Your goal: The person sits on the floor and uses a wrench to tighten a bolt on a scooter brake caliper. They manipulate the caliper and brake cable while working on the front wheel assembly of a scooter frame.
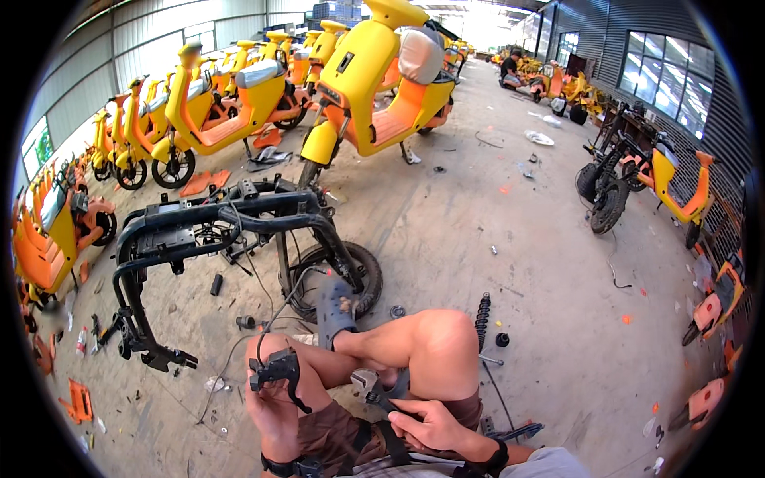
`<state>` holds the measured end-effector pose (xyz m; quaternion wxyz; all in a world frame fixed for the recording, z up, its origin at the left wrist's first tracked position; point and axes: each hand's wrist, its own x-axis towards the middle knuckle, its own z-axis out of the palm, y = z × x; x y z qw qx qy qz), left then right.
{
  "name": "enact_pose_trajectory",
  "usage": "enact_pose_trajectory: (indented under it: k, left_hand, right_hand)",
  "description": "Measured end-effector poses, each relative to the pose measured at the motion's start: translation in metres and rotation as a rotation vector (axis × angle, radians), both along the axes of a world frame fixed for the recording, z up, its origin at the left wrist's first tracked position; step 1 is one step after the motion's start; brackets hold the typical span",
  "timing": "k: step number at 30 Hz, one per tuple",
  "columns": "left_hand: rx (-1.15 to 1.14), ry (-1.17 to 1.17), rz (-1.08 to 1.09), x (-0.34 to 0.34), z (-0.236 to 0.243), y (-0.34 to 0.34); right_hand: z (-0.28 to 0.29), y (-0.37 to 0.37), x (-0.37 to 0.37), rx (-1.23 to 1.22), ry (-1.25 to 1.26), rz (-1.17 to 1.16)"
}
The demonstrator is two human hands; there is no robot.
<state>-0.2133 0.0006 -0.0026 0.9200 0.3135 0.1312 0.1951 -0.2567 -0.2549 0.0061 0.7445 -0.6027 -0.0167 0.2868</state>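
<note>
Concrete floor (550, 287): shock absorber (483, 320) placed right, black frame (271, 224) left. Brake lever (279, 369) grasped by left hand (275, 413); adjustable wrench (369, 385) gripped by right hand (434, 427).

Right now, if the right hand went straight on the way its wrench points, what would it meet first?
Probably the bare left leg, beyond the adjustable wrench in the right hand, though depth is unclear and it might pass above.
</note>
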Motion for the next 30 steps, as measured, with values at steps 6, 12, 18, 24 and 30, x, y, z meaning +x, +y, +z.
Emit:
enact_pose_trajectory:
  k: [6, 12, 18, 24, 30]
  left_hand:
    - [-0.024, -0.073, -0.192, -0.001, 0.042, -0.008]
    - [-0.022, -0.024, -0.214, 0.036, 0.045, -0.013]
    - [-0.399, -0.035, -0.517, 0.063, -0.002, -0.037]
    - [-0.352, 0.076, -0.412, 0.07, -0.044, -0.023]
    - [-0.06, 0.046, -0.204, 0.061, -0.047, 0.0]
  right_hand:
    - [0.016, -0.004, -0.002, 0.099, -0.051, -0.017]
    - [0.022, -0.016, 0.013, 0.107, -0.052, -0.179]
    - [0.003, -0.015, 0.021, 0.272, 0.086, -0.339]
    - [0.002, 0.007, 0.054, -0.135, -0.041, -0.163]
    - [0.011, 0.037, 0.08, -0.374, -0.125, 0.132]
